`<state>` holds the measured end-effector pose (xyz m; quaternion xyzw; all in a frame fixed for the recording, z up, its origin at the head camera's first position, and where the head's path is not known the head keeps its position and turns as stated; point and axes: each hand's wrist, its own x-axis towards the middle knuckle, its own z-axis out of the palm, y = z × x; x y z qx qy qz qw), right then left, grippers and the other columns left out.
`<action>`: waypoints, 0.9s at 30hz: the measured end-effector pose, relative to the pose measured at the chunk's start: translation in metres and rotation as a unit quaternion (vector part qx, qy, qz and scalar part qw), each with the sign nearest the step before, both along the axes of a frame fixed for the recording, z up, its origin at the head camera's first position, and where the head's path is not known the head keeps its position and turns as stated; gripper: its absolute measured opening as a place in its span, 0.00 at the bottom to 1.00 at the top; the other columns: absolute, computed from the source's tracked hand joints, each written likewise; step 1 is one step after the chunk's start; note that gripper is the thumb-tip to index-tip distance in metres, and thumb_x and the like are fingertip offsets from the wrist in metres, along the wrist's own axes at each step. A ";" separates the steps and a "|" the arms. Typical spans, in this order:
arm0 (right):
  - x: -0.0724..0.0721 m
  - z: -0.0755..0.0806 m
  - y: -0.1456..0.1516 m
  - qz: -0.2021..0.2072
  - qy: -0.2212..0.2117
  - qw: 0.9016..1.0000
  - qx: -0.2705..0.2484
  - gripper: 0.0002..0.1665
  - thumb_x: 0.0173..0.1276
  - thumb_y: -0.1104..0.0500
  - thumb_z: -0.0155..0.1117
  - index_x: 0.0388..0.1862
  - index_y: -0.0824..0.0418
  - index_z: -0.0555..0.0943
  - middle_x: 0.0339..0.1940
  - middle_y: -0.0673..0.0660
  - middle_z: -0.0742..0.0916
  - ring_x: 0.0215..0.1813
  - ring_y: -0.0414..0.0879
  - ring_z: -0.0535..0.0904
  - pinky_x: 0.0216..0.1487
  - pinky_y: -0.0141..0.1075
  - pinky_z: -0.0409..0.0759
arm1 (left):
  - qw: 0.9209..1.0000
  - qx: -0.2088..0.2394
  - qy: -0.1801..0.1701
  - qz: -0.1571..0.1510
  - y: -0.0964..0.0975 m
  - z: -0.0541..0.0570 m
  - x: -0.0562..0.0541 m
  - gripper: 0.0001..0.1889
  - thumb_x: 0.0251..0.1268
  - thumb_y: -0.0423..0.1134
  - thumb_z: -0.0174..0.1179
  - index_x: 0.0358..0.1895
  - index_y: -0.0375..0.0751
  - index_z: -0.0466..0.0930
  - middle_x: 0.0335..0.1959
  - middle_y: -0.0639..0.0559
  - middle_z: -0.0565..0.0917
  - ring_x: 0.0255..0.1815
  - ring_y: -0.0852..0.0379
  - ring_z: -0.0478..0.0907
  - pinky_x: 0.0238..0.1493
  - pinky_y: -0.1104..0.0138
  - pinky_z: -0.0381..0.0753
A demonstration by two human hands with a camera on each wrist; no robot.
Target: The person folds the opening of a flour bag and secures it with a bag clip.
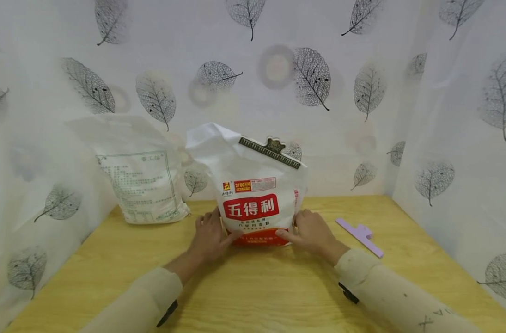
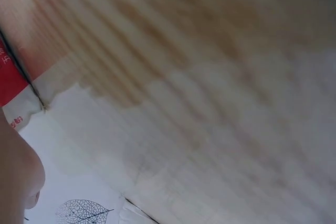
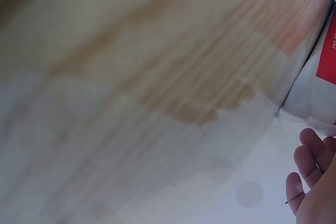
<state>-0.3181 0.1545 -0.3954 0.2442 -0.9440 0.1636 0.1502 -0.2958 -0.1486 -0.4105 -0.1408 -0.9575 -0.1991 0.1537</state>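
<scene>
A white flour bag (image 1: 253, 162) with red printing stands on the table in the head view, its top folded over under a dark clip (image 1: 273, 147). At its lower left edge my left hand (image 1: 209, 236) grips the bag, thumb along the front and fingers at the side. My right hand (image 1: 317, 231) holds the lower right side the same way, its thumb on the red band. In the right wrist view, bent fingers (image 3: 312, 156) show close to the bag (image 3: 310, 98). Only part of the left hand (image 2: 18, 177) appears in the left wrist view, beside the bag's red corner.
Another white bag (image 1: 140, 180) with green print stands at the back left. To the right of my right hand lies a purple clip (image 1: 361, 237) on the wooden table (image 1: 253, 291). Leaf-patterned sheets (image 1: 273, 69) enclose the table at the back and sides.
</scene>
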 end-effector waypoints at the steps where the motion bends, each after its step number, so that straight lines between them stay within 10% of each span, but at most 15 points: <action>1: 0.000 0.000 -0.001 -0.004 0.005 1.000 0.010 0.39 0.60 0.24 0.60 0.45 0.58 0.83 0.24 0.48 0.78 0.27 0.42 0.69 0.29 0.36 0.69 | 1.000 0.000 0.002 0.000 0.000 0.000 0.000 0.52 0.65 0.72 0.52 0.79 0.39 0.47 0.74 0.38 0.65 0.71 0.34 0.64 0.72 0.40 0.52; 27: -0.005 -0.003 -0.004 -0.017 0.025 0.997 0.077 0.44 0.66 0.24 0.52 0.53 0.63 0.79 0.32 0.55 0.82 0.32 0.47 0.76 0.34 0.42 0.76 | 1.000 -0.003 0.015 0.023 0.007 0.005 -0.006 0.50 0.65 0.73 0.50 0.77 0.37 0.52 0.70 0.37 0.71 0.67 0.35 0.68 0.68 0.41 0.56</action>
